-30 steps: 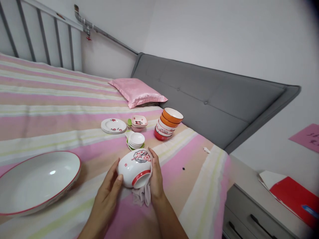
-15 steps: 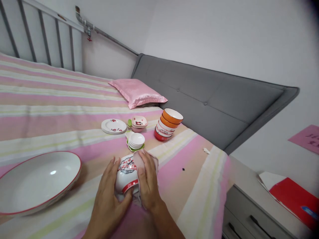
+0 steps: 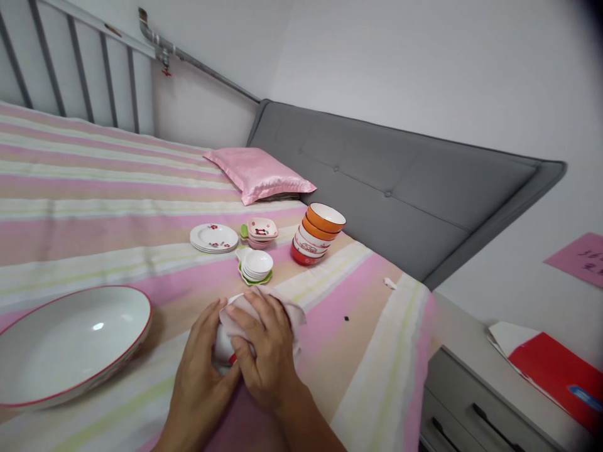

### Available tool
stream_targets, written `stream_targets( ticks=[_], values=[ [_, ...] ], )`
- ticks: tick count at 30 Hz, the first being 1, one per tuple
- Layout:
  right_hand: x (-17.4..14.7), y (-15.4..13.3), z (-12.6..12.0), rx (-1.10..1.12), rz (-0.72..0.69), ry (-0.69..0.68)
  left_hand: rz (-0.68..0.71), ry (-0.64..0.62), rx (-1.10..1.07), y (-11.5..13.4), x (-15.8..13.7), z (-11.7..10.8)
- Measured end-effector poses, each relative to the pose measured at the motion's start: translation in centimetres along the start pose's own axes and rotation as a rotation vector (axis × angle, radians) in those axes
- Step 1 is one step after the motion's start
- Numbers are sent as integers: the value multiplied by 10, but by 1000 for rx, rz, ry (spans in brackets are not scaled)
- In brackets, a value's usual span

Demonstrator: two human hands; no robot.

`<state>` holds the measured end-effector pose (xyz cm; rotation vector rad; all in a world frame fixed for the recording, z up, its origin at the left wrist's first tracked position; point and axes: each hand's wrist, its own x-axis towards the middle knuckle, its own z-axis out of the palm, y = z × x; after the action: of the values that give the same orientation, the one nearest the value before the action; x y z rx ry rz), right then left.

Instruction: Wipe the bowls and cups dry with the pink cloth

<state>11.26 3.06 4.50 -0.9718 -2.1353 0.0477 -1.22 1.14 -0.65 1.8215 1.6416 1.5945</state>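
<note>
Between my two hands is a white bowl (image 3: 223,346) with a red band, mostly covered now. My left hand (image 3: 200,370) grips its left side, thumb toward the bottom. My right hand (image 3: 266,351) presses a pale pink cloth (image 3: 238,317) over the bowl's outer wall, fingers curled on the fabric. Just beyond them sits a stack of small white dishes (image 3: 257,263) on a green-edged dish. Behind that are pink square dishes (image 3: 262,230) with a green handle. White plates (image 3: 214,238) with red flowers are stacked to their left.
A large white oval bowl (image 3: 75,342) with a red rim lies at the left. Stacked bowls (image 3: 316,233), orange above and red below, stand near the grey headboard (image 3: 367,169). A pink pillow (image 3: 261,174) lies behind. At right is a nightstand (image 3: 471,389) bearing a red packet (image 3: 560,376).
My right hand has slid left across the bowl with the cloth, covering the flower pattern that showed before. My left hand keeps its hold, shifted slightly left.
</note>
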Motion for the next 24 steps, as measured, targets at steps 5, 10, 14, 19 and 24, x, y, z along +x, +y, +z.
stream_targets(
  ticks=[5, 10, 14, 19, 24],
  values=[
    [-1, 2, 1, 68, 87, 19, -10, 11, -2, 0, -1, 0],
    [-3, 12, 6, 170, 189, 48, -48, 24, 27, 2, 1, -2],
    [-6, 19, 12, 290, 263, 50, -107, 57, 30, 4, 2, -2],
    [-7, 22, 17, 441, 376, 17, -199, 92, 24, 4, 4, -2],
    [-7, 25, 21, 584, 432, -3, -264, 109, -4, 5, 7, -3]
  ],
)
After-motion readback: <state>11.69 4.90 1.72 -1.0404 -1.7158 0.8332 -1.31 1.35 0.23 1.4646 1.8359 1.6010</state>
